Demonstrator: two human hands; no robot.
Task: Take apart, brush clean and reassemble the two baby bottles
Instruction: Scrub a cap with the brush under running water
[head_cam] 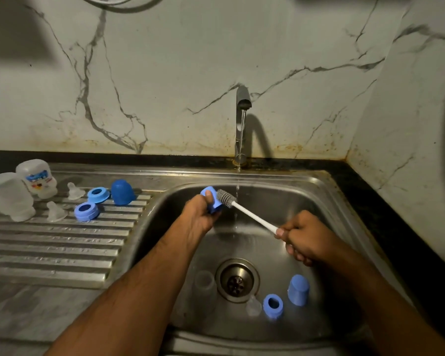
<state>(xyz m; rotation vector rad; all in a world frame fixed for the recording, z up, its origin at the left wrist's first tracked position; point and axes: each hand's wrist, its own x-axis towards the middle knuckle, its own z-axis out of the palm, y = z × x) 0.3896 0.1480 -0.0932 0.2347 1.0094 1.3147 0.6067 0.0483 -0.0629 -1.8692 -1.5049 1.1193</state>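
Bottle cap (pixel 211 201), light blue, gripped in left hand (pixel 199 217) over the sink (pixel 306 191), just left of the thin stream from the tap (pixel 242 119); right hand (pixel 303 240) clenched round the white handle of the bottle brush (pixel 244 210), whose bristle head touches the cap. Two clear bottles (pixel 21 188) stand inverted on the drainboard (pixel 49 247) with two teats, two blue collars (pixel 91 202) and a dark blue cap (pixel 122 192). In the basin near the drain (pixel 237 280): another collar (pixel 273 305), another cap (pixel 298 290), clear parts.
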